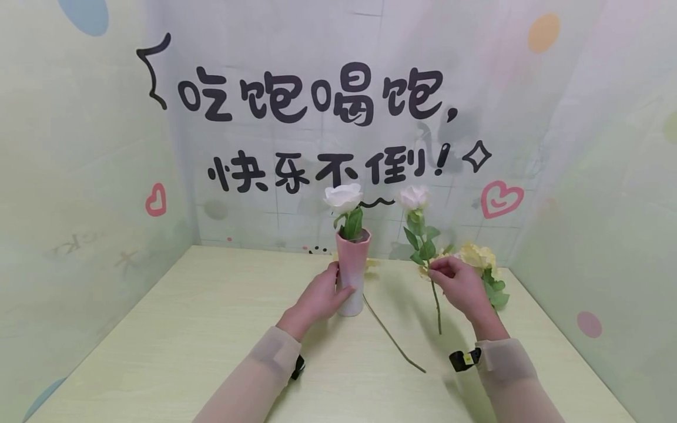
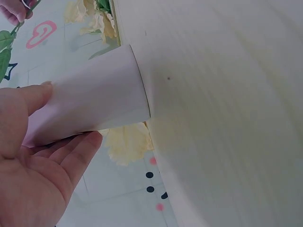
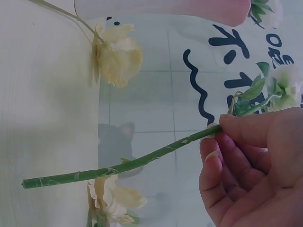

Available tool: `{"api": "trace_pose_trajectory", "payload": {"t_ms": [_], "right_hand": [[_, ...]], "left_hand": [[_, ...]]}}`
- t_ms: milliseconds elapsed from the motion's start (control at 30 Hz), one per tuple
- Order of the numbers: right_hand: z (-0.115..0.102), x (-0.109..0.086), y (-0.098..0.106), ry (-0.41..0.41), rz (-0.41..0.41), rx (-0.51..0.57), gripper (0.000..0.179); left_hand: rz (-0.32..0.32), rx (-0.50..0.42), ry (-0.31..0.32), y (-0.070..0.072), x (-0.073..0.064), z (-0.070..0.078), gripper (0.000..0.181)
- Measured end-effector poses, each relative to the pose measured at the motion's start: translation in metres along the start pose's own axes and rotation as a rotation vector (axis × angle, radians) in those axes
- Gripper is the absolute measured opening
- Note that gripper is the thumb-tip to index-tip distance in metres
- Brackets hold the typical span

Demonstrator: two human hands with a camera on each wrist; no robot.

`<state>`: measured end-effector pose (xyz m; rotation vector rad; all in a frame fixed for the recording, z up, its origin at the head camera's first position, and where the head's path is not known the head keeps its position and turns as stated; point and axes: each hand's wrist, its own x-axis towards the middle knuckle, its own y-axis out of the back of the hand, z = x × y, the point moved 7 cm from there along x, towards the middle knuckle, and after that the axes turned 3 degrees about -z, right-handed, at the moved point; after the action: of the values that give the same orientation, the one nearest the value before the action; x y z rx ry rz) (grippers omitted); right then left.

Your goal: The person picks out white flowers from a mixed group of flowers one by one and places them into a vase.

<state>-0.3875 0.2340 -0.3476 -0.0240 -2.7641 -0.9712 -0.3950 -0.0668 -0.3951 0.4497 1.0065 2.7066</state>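
Observation:
My left hand (image 1: pixel 317 296) grips the tall pink-and-white vase (image 1: pixel 353 258) low on its side, thumb in front and fingers behind. The vase is upright, its base (image 2: pixel 140 82) right at the tabletop. A white rose (image 1: pixel 344 198) with green leaves stands in it, its lower stem hidden inside. To the right of the vase, my right hand (image 1: pixel 465 288) pinches a pale pink rose (image 1: pixel 414 198) by the stem between thumb and fingertips. This rose is upright, bloom on top, and the bare green stem (image 3: pixel 142 158) hangs below the fingers.
Behind the vase a yellow flower (image 3: pixel 119 56) lies on the table, its long thin stem (image 1: pixel 394 341) running toward the front right. More yellow flowers (image 1: pixel 478 256) with green leaves lie at the back right, partly behind my right hand. Printed cloth walls (image 1: pixel 592 176) enclose the pale wooden table (image 1: pixel 174 329).

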Motion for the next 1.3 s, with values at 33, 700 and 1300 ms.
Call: {"api": "trace_pose_trajectory", "payload": {"t_ms": [33,700,1300], "right_hand": [[-0.001,0.0,0.0,0.003,0.001,0.003,0.023],[-0.027,-0.005,0.001,0.111,0.026,0.056,0.03],[-0.08,0.004,0.024,0.211,0.123,0.098,0.031]], "left_hand": [[0.0,-0.002,-0.001,0.0,0.0,0.0,0.067],[-0.005,0.001,-0.029,-0.004,0.003,-0.004,0.066],[0.007,0.011,-0.033,0.0,0.002,0.002,0.067]]}}
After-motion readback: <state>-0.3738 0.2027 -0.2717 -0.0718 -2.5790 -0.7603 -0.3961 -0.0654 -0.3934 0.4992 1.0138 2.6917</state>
